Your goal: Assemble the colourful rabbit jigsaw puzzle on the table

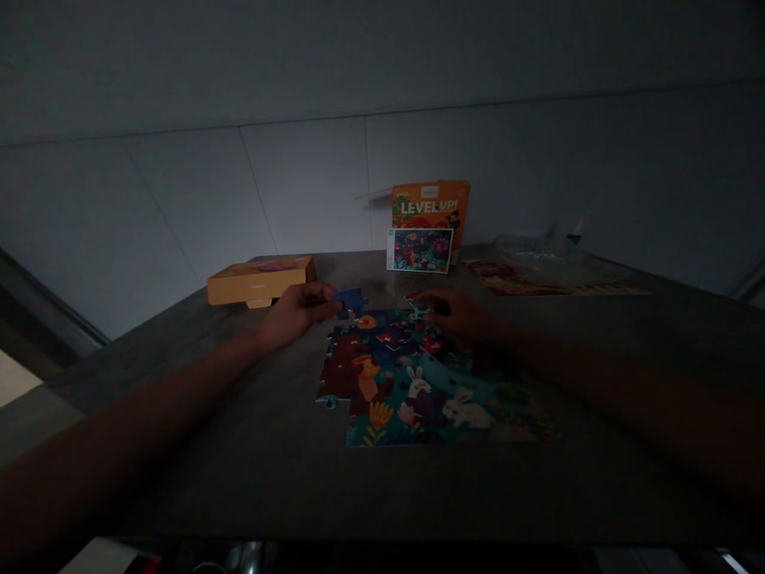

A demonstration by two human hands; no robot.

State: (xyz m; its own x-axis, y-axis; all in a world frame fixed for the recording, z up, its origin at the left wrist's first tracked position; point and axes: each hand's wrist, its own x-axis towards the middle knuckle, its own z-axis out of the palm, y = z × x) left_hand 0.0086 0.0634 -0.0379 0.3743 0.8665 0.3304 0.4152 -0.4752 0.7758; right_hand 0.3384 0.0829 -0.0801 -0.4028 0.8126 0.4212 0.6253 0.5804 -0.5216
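A partly joined jigsaw puzzle [412, 383] lies flat on the grey table, showing white rabbits, flowers and a brown animal. My left hand [307, 305] pinches a blue puzzle piece [351, 300] by its left side, at the puzzle's far left edge. At the far right edge, my right hand [449, 311] has its fingers closed on another puzzle piece [412, 298], which is small and mostly covered by the fingers. Dim light hides whether that piece touches the joined ones.
An orange box [263, 281] lies at the back left. Behind the puzzle, a picture card [419, 250] leans on an upright orange "LEVEL UP!" box [430, 206]. Clear plastic wrapping [538, 253] and a printed sheet [508, 281] lie at the back right, near the wall.
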